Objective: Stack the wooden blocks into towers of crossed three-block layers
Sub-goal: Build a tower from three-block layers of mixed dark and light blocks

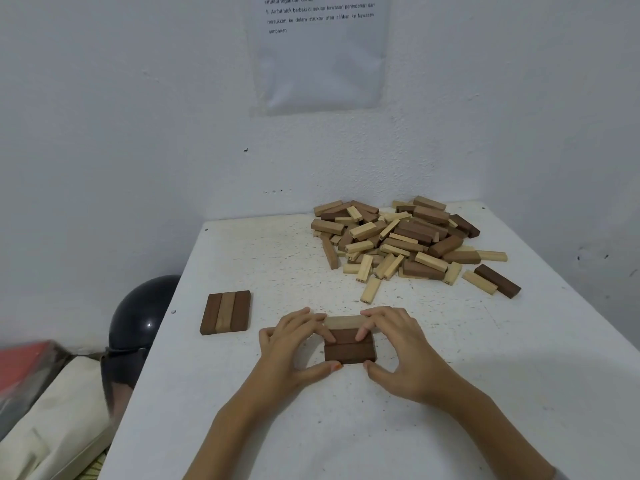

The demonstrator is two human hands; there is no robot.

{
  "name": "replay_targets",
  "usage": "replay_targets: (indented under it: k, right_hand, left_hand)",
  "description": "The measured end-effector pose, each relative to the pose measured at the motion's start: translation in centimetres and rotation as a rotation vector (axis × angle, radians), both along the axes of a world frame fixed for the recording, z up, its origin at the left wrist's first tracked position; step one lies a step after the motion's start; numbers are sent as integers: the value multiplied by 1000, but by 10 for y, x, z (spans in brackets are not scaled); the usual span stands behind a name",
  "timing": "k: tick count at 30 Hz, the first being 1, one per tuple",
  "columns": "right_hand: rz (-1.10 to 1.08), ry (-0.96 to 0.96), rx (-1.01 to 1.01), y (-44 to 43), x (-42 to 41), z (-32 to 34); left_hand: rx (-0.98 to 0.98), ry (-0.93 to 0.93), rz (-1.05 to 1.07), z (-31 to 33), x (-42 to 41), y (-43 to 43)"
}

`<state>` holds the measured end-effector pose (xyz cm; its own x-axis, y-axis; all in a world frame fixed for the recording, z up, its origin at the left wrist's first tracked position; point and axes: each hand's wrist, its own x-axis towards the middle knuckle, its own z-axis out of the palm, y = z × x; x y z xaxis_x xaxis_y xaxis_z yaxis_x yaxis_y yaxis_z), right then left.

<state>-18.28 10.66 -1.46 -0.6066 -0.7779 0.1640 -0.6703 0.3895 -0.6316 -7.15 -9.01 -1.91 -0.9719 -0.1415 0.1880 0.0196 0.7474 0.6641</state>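
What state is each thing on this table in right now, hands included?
Near row: three blocks lying flat side by side, one light and two dark, squeezed together.
Left hand: pinches the near row's left end.
Right hand: pinches its right end.
Left layer: three blocks flat and touching, no hand on it.
Block pile: loose and jumbled, far right of the table.

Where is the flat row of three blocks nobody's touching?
Head view: the three-block row lies near the table's left edge, left of the left hand, apart from the pile.
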Motion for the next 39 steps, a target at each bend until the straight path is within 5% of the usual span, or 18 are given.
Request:
replay_targets:
  k: [18, 26, 39]
  right_hand:
    - [-28, -190, -211, -11, 7, 14]
    - [3, -409, -335, -76, 21, 27]
    - [-77, -421, -417, -177, 42, 4]
  left_hand:
    - [127, 184, 54, 32, 15, -12]
    - [291, 205, 189, 51, 42, -61]
    - [355, 205, 357, 32, 56, -123]
